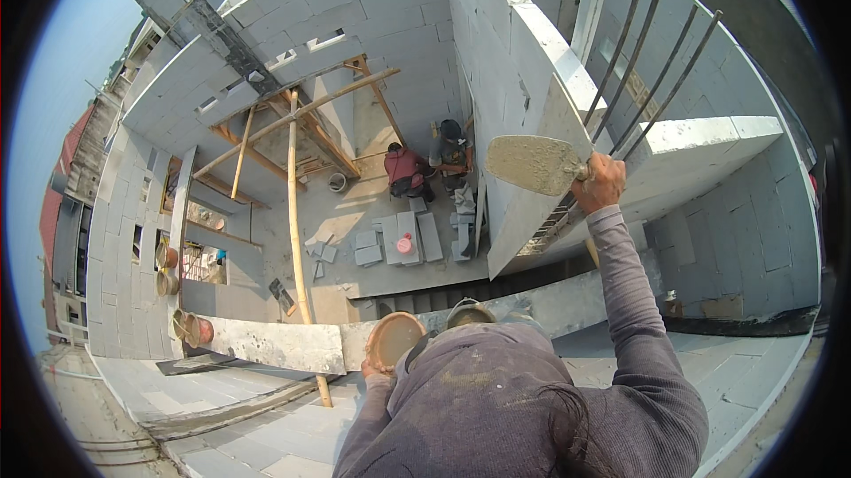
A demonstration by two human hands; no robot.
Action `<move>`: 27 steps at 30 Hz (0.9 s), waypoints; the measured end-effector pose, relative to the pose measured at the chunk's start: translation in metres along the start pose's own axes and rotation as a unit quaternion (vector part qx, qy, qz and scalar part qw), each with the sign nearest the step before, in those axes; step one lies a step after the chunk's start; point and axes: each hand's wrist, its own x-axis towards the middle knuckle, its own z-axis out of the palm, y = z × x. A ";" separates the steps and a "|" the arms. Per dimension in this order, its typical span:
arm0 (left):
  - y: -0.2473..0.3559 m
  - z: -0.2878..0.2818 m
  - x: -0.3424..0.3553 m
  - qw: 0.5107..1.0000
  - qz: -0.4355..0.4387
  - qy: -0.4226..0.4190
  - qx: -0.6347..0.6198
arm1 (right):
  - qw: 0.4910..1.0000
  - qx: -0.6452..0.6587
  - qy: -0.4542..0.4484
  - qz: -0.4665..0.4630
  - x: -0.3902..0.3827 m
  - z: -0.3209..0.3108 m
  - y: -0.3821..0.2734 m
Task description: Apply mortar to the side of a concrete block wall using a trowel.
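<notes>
Raised ahead on the right, my right hand (603, 184) is closed around the handle of a trowel (530, 164). Its broad blade points left and is coated with grey mortar. The blade is in front of a flat grey panel (542, 190) at the wall's end. Several upright steel bars (658, 79) rise just beyond this hand, beside a white block wall (709, 134). Low in front of my body, my left hand (376, 375) grips the edge of an orange-brown bowl (372, 337) with grey contents. A bucket (455, 310) stands to the bowl's right, partly hidden by my body.
A plank walkway (275, 345) crosses high above the floor, with pots (199, 331) at its left end. Bamboo poles (295, 212) stand ahead on the left. On the floor below, two people (410, 172) work near stacked grey blocks (429, 237).
</notes>
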 end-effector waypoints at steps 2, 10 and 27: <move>0.000 0.000 0.002 0.998 0.002 0.059 0.015 | 1.000 -0.001 -0.002 0.001 -0.001 0.000 0.001; -0.002 0.005 -0.002 0.998 0.028 0.061 0.011 | 1.000 -0.003 -0.004 0.004 0.000 -0.001 0.000; 0.002 -0.004 0.005 0.999 0.016 0.038 0.024 | 1.000 -0.014 -0.010 -0.002 -0.001 0.001 0.003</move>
